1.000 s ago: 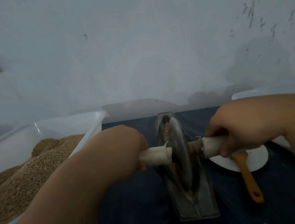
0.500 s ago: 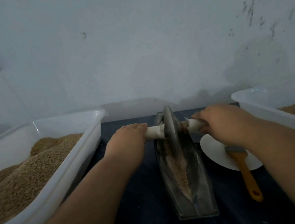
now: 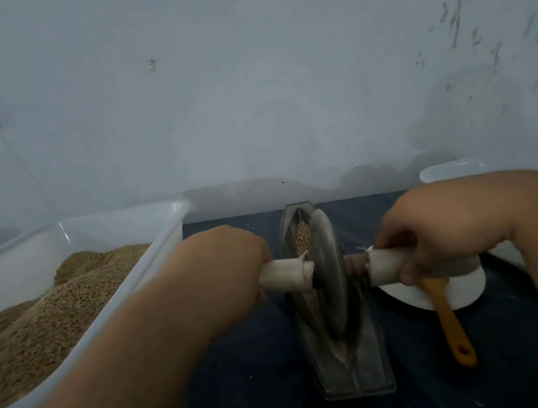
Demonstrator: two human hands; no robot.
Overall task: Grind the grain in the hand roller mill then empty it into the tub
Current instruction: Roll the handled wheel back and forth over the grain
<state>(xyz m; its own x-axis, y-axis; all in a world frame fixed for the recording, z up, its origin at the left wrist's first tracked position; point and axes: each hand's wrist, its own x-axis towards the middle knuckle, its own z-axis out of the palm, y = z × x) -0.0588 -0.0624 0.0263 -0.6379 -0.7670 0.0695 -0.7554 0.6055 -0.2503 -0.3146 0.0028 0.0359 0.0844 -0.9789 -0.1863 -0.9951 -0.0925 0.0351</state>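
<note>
In the centre of the frame, the person's left hand (image 3: 230, 261) is curled round the white cloth-wrapped left handle (image 3: 284, 276) of a grey metal roller wheel (image 3: 331, 274). The right hand (image 3: 437, 232) grips the matching right handle (image 3: 387, 265) the same way. The wheel stands upright in a narrow boat-shaped metal trough (image 3: 354, 375), roughly midway along it, on a dark blue cloth (image 3: 253, 396). A little tan grain (image 3: 303, 238) lies in the trough's far end, just behind the wheel. At the left edge sits a white plastic tub (image 3: 118, 221) holding a brown grain heap (image 3: 51, 314). At centre right, a round white plate (image 3: 459, 291) lies below the right hand. An orange-handled tool (image 3: 452, 326) rests on it, its head hidden by the hand.
</note>
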